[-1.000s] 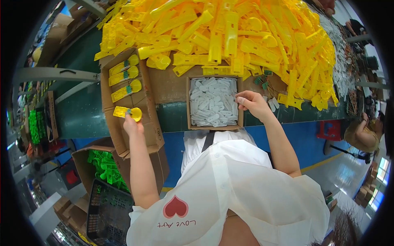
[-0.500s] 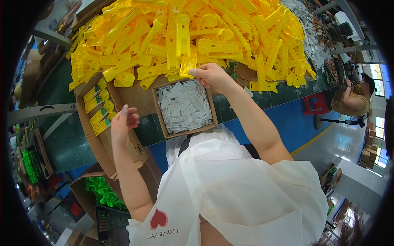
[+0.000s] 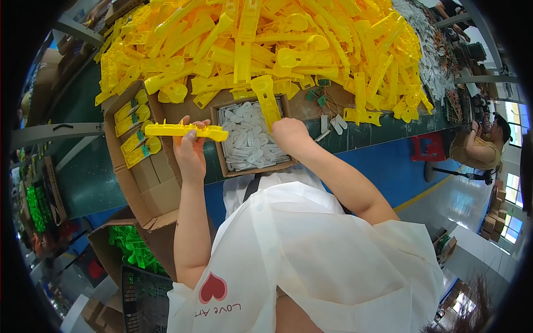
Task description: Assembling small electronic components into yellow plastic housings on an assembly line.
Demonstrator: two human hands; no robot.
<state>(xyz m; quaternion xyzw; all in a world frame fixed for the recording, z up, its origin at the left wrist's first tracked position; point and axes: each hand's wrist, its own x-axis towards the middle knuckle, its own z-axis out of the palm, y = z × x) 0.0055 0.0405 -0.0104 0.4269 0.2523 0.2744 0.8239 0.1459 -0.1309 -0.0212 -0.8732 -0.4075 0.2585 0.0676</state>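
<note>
Yellow plastic strip (image 3: 180, 130): left of frame centre, held level above the bench edge, our left hand (image 3: 190, 149) pinching it from below with fingers and thumb closed on its middle. Half a second ago that hand was bare and spread over the left carton; the strip has arrived since.

Right hand (image 3: 290, 136): frame centre, fingers curled at the right rim of the shallow cardboard tray (image 3: 252, 168), which is full of small white plastic pieces (image 3: 247, 139). A second yellow piece (image 3: 267, 102) stands up from the hand; whether we grip it or only touch it we cannot tell. Earlier this hand was reaching up into the heap.

Nearest us, lower half of frame: white apron (image 3: 311, 250).

Lower left: carton of green parts (image 3: 130, 247) on the floor.

Bench: dark green top (image 3: 89, 177) with a blue front. At left, an open carton (image 3: 141, 183) with finished yellow pieces (image 3: 133, 130) laid in a row.

Upper frame: large heap of yellow plastic parts (image 3: 266, 44) across the bench.

Right edge: another person (image 3: 480, 147) seated near a red stool (image 3: 430, 147) on a glossy pale floor.
</note>
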